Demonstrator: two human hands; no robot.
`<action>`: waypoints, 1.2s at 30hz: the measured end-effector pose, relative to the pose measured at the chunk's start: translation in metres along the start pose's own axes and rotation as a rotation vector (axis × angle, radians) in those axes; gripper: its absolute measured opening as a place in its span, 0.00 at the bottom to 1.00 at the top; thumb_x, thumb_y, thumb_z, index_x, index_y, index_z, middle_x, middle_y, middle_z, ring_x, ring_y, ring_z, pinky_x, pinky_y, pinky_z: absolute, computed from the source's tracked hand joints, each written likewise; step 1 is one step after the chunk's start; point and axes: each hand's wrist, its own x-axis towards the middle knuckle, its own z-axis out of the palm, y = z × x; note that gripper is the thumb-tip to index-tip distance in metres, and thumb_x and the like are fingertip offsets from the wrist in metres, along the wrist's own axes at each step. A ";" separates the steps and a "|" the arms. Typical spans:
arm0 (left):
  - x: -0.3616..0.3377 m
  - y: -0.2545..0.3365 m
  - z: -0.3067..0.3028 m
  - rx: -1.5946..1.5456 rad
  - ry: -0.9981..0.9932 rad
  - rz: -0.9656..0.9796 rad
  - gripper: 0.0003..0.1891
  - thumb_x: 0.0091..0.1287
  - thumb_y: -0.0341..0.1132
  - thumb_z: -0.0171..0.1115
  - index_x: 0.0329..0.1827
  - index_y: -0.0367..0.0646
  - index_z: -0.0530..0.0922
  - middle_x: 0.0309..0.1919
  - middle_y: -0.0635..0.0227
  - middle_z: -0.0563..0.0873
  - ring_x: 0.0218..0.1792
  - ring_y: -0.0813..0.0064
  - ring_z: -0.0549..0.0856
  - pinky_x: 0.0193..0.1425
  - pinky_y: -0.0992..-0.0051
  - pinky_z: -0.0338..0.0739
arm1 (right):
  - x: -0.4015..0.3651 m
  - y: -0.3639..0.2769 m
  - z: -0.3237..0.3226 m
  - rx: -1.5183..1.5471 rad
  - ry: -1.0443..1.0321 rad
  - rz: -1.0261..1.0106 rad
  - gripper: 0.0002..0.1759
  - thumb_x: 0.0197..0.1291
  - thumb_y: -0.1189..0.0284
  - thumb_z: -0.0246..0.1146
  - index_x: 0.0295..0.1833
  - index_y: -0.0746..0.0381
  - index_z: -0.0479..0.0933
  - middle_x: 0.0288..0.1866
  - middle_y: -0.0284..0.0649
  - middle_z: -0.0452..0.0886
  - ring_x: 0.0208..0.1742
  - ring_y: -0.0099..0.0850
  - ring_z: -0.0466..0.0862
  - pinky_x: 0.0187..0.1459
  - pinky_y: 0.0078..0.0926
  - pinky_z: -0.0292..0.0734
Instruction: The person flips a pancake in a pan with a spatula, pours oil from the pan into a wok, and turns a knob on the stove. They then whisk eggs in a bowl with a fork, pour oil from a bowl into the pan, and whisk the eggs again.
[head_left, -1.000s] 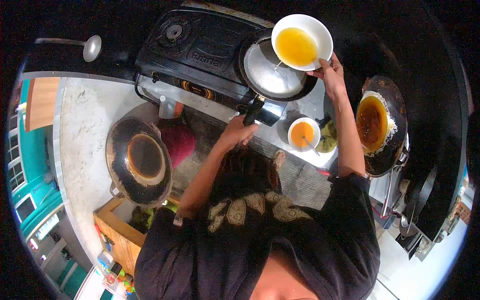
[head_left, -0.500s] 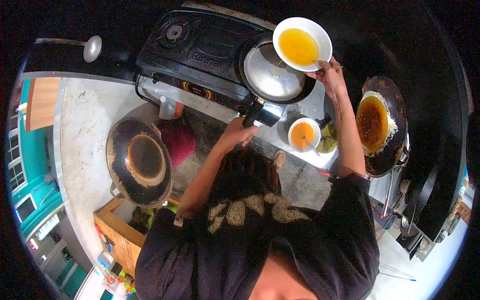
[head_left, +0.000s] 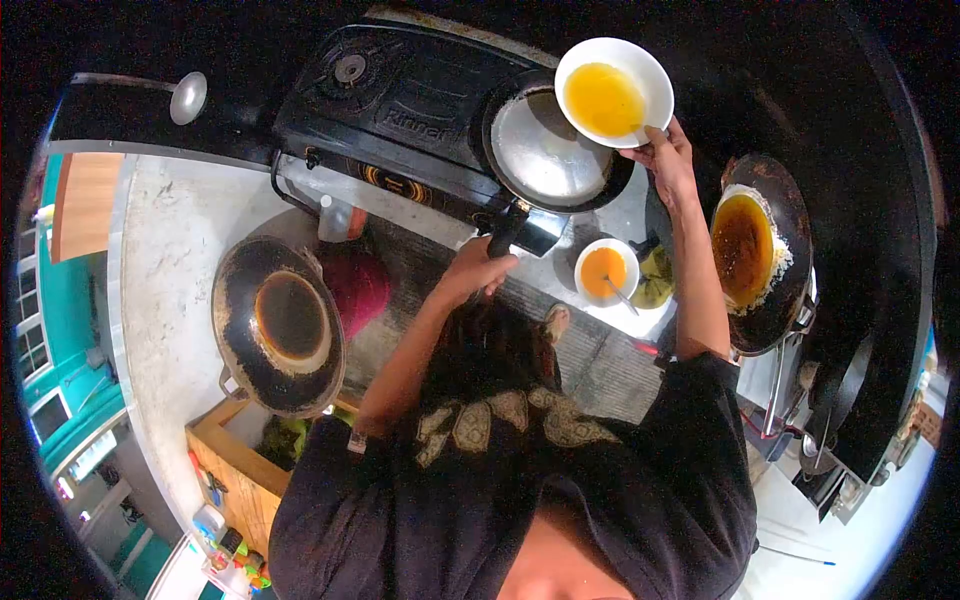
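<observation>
My left hand (head_left: 474, 272) is wrapped round the dark handle of a frying pan (head_left: 548, 160) on the stove's right side. The pan's inside looks silvery and shiny. Over its far right edge, my right hand (head_left: 664, 162) grips the rim of a white bowl (head_left: 656, 84), fingers underneath. Yellow liquid (head_left: 604, 100) lies in that bowl, which is tilted, and none is seen pouring out. Below the pan, a smaller white bowl (head_left: 632, 262) holds an orange mixture with a spoon (head_left: 622, 298) in it.
The black gas stove (head_left: 400, 110) has a bare burner at its left. A blackened wok (head_left: 230, 310) with dark liquid stands at the left. On the right sits another wok (head_left: 795, 225) with brown-yellow contents. A ladle (head_left: 188, 98) lies at far left; green cloth-like material (head_left: 655, 278) is beside the small bowl.
The white bowl and my right hand have shifted slightly right and down in view. My left hand keeps its hold on the pan handle.
</observation>
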 end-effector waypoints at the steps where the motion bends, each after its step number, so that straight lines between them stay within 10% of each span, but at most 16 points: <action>1: 0.001 -0.002 0.000 0.007 -0.007 0.007 0.18 0.57 0.47 0.65 0.26 0.40 0.72 0.15 0.71 0.75 0.12 0.80 0.72 0.17 0.77 0.66 | 0.000 0.001 -0.001 0.003 -0.001 -0.004 0.22 0.67 0.75 0.49 0.65 0.69 0.60 0.49 0.51 0.78 0.41 0.36 0.85 0.42 0.30 0.85; 36: -0.008 0.016 0.003 -0.016 -0.002 0.041 0.16 0.59 0.42 0.62 0.24 0.38 0.71 0.13 0.71 0.73 0.13 0.80 0.70 0.19 0.75 0.65 | 0.000 -0.004 0.003 0.089 -0.041 0.076 0.21 0.65 0.76 0.48 0.63 0.71 0.61 0.49 0.53 0.78 0.43 0.37 0.84 0.43 0.29 0.85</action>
